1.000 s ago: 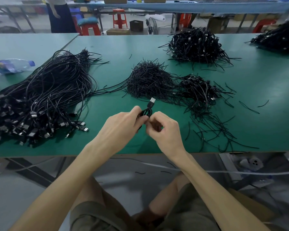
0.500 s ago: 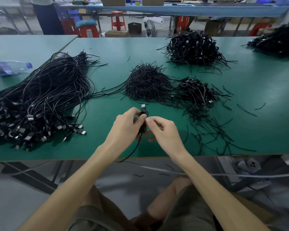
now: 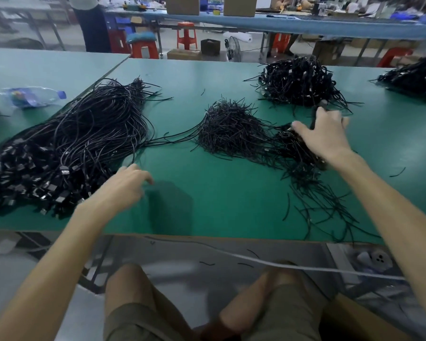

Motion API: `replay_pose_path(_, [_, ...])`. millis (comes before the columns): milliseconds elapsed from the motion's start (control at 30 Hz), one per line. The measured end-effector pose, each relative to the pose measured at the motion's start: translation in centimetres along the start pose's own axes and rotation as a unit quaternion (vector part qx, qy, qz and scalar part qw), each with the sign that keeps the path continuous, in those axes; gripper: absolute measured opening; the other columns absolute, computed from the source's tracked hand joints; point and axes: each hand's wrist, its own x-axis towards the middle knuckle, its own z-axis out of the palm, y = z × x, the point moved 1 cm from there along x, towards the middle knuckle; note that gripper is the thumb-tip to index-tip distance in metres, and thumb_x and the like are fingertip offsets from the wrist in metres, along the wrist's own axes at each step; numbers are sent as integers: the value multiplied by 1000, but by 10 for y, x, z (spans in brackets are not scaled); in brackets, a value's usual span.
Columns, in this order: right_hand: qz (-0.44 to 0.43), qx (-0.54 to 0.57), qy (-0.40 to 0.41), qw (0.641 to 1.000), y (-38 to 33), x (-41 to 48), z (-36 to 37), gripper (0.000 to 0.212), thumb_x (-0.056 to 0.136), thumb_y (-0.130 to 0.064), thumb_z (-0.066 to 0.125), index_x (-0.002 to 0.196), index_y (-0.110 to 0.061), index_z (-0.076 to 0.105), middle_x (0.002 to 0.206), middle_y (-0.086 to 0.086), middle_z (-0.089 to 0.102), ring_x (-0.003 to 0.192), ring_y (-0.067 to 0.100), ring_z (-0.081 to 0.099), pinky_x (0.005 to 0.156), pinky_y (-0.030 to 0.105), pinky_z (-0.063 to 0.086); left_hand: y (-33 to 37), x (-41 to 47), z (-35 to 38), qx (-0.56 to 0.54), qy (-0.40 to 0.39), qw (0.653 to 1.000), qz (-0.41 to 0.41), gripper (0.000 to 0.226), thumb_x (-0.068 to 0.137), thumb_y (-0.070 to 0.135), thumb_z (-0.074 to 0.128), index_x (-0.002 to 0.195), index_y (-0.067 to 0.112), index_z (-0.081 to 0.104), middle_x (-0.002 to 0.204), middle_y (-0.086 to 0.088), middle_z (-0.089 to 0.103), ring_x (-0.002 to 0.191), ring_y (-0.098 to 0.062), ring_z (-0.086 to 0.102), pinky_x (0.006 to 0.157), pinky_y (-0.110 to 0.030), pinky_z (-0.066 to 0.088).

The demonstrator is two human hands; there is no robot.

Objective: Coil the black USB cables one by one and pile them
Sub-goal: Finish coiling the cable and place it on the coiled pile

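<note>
From the head camera, a person sits at a green worktop, with both bare arms stretched out over it. The right hand is at the far right, just in front of a big pile of coiled cables. It grips a black coiled cable, which stands up between the thumb and the other fingers. The thumb is spread wide to the left, and most of the coil is hidden behind the hand. Under the wrist lies a smaller dark heap; I cannot tell if the hand touches it.

The left hand is blurred. It hangs low over the worktop, just beside the near right edge of a large bundle of uncoiled USB cables. Its fingers are loosely bent, a little apart, and hold nothing.

In the middle lies a heap of short black ties, and more ties are scattered at the near right. A plastic bottle lies at the far left, and another cable pile at the far right.
</note>
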Motion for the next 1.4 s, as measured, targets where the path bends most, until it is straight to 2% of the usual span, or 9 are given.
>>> replay_pose_path(100, [-32,-43,17,998,11,-3,12,72,99,-39,59,156,-7,28,157,16,27,145,35,16,117,52,20,-19,-2,2,-4,-39,999,27,41,91,4,70,129,16,62,121,-5,52,118,-26,49,102,-35,41])
replay_pose_path(333, [-131,-28,32,990,6,-48,55,48,97,-23,61,142,-12,49,146,9,40,138,30,26,113,47,24,-27,0,14,-4,94,995,35,13,88,17,76,97,19,66,106,-1,55,106,-25,49,91,-37,38])
replay_pose_path(600, [-190,11,-51,980,-7,-86,84,39,98,-19,61,136,-16,54,138,0,49,131,20,34,105,37,27,16,-15,21,-162,200,958,131,38,88,-6,63,87,28,45,78,16,65,81,-1,59,89,-23,36])
replay_pose_path(800, [-240,210,-203,926,-37,-126,94,46,88,-7,74,131,-15,59,136,2,57,128,16,43,112,38,38,125,-32,15,-575,61,787,215,21,95,-3,54,93,15,41,73,-4,66,65,-23,61,71,-27,49])
replay_pose_path(900, [-159,456,-267,834,-61,-149,101,23,86,26,56,98,7,52,116,24,55,110,24,52,100,40,53,158,-33,3,-653,80,711,249,12,100,8,50,96,13,40,72,0,59,59,-20,49,60,-26,45])
replay_pose_path(1033, [-133,562,-253,776,-69,-150,104,17,97,23,35,98,18,51,98,18,50,92,19,50,89,25,48,162,-27,-8,-748,66,626,210,12,100,23,56,104,12,51,73,3,54,61,-16,41,57,-26,37])
replay_pose_path(1233, [-174,415,-202,870,-52,-156,102,28,106,-16,51,85,-13,69,70,7,68,69,14,61,79,28,48,141,-35,-1,-670,12,695,260,28,105,32,51,109,9,67,86,-12,62,62,-42,55,54,-43,48])
replay_pose_path(1300, [-181,408,-207,871,-51,-156,102,29,105,-25,54,87,-11,71,66,5,67,63,14,59,72,30,49,140,-40,-1,-697,14,670,254,27,104,32,49,100,11,66,84,-10,63,74,-50,59,57,-42,50])
replay_pose_path(1400, [-206,384,-219,873,-47,-156,101,40,104,-35,53,77,-11,71,61,7,62,58,15,56,65,36,47,138,-46,-9,-747,-11,607,271,30,106,31,43,92,12,62,69,0,55,69,-27,60,71,-46,45])
